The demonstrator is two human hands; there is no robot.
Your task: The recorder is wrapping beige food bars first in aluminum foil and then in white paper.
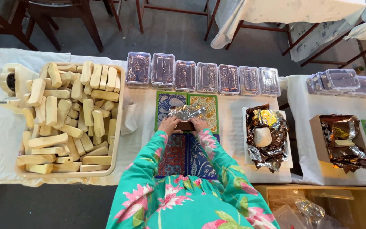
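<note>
My left hand (168,125) and my right hand (200,124) both grip a small brown bar (185,126) half wrapped in crinkled silver foil (186,112). The bar rests on patterned place mats (206,105) in blue, green and yellow at the middle of the table. My sleeves are turquoise with pink flowers.
A cream tray (117,127) heaped with several pale bars stands at the left. Several clear lidded boxes (208,78) of wrapped bars line the far edge. A tray (290,159) with foil and a white block sits at the right, another foil pile (339,142) beyond. A cardboard box (361,199) is below.
</note>
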